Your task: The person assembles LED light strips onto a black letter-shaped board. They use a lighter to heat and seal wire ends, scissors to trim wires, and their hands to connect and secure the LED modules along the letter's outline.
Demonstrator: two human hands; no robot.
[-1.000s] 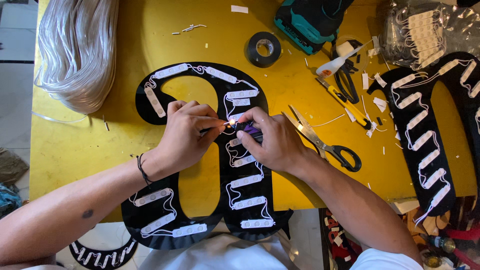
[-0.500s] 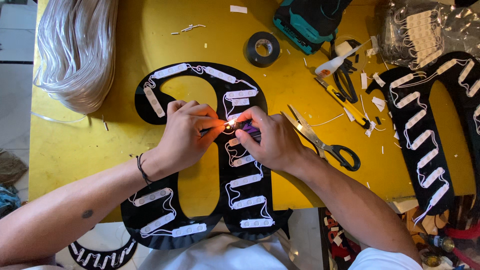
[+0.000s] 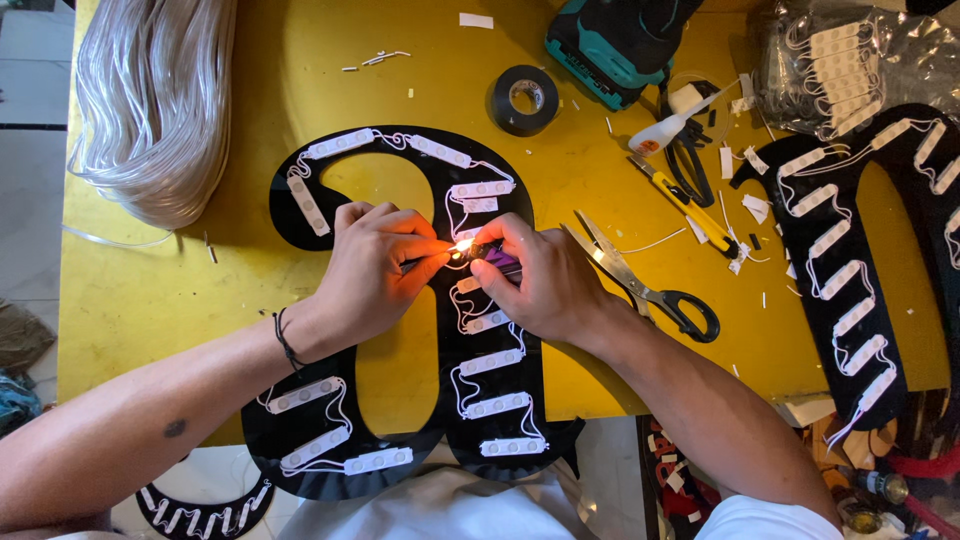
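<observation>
Hands meet over the middle of a black letter-shaped sign panel [image 3: 400,400] lying on the yellow desk [image 3: 250,270]. The left hand [image 3: 375,265] pinches a white wire; the right hand [image 3: 535,285] grips a small purple lighter [image 3: 495,262], its flame at the wire's end. White rectangular light modules [image 3: 490,362] run along the panel, linked by white wires. Steel scissors [image 3: 640,285] lie just beside the right hand.

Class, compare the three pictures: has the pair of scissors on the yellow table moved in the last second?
No. The scissors lie at the same spot beside the black letter panel, blades pointing up-left, just right of the right hand.
</observation>
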